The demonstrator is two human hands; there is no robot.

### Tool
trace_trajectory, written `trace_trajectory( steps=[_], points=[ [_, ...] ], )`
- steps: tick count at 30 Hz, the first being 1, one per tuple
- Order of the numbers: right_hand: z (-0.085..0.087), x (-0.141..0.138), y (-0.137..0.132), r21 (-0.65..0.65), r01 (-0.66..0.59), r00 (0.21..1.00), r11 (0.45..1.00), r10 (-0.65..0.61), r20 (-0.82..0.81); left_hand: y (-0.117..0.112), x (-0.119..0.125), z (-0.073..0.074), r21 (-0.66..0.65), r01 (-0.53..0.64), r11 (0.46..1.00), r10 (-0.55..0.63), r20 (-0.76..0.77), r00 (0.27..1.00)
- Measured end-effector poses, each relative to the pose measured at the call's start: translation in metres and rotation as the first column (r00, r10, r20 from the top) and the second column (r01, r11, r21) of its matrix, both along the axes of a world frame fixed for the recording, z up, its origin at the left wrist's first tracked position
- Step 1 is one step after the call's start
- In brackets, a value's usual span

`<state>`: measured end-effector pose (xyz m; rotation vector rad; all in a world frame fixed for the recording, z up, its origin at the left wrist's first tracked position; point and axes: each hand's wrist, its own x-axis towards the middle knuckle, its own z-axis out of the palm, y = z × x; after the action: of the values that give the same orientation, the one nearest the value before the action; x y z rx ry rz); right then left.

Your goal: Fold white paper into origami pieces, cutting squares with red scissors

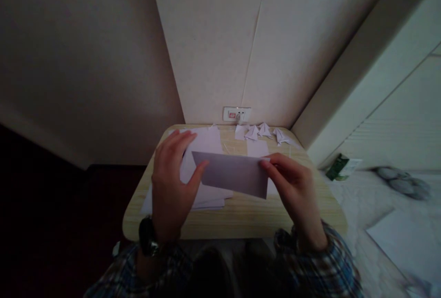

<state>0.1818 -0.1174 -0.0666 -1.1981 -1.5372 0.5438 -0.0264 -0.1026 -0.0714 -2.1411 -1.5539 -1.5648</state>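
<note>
A white sheet of paper (234, 174), long and narrow, is held up above the table, its right end lower than the left along the bottom edge. My right hand (291, 180) pinches it at the upper right corner between thumb and fingers. At the left end, my left hand (174, 176) has its fingers raised and its thumb stretched apart from them; the thumb tip is close to the paper's edge, and I cannot tell if it touches. Beneath the left hand lies a stack of white paper (208, 197) on the wooden table (248, 224).
Several folded paper shapes (264, 130) stand at the table's back right, near a wall socket (237, 114) with a plug in it. More flat paper (257, 147) lies in front of them. To the right, a green packet (337, 167) and a white sheet (406, 238) rest on a pale surface.
</note>
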Motion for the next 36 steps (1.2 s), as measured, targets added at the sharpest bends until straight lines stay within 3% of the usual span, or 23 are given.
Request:
trace_trajectory(
  steps=[3, 5, 11, 15, 19, 26, 33, 36],
  points=[
    [0.0, -0.009, -0.003, 0.075, -0.129, 0.981, 0.989, 0.116, 0.159, -0.007, 0.018, 0.002, 0.036, 0.186, 0.982, -0.182, -0.1, 0.978],
    [-0.001, -0.012, -0.003, 0.108, -0.179, 0.964, 0.978, 0.152, 0.219, -0.008, 0.027, 0.0, 0.015, 0.246, 0.969, -0.245, -0.059, 0.968],
    [-0.002, -0.015, -0.003, 0.079, -0.132, 0.975, 0.988, 0.115, 0.191, -0.007, 0.034, -0.006, -0.029, 0.299, 0.954, -0.298, 0.03, 0.954],
    [0.001, -0.019, -0.003, 0.163, -0.145, 0.965, 0.976, 0.103, 0.239, -0.007, 0.034, -0.007, -0.038, 0.344, 0.938, -0.342, 0.054, 0.938],
    [0.0, -0.018, -0.005, 0.22, -0.063, 0.967, 0.974, 0.005, 0.256, -0.005, 0.035, -0.009, -0.096, 0.414, 0.905, -0.401, 0.135, 0.906],
    [-0.011, -0.004, 0.002, 0.172, 0.141, 0.987, 0.975, -0.152, 0.052, 0.0, 0.035, -0.015, -0.201, 0.414, 0.888, -0.367, 0.233, 0.901],
    [-0.018, -0.001, 0.013, 0.0, 0.059, 0.997, 0.998, -0.058, -0.043, 0.004, 0.03, -0.024, -0.242, 0.394, 0.887, -0.326, 0.276, 0.904],
    [-0.022, 0.007, 0.017, -0.104, 0.002, 0.996, 0.995, -0.011, -0.093, 0.006, 0.024, -0.024, -0.291, 0.381, 0.878, -0.255, 0.389, 0.885]
  ],
)
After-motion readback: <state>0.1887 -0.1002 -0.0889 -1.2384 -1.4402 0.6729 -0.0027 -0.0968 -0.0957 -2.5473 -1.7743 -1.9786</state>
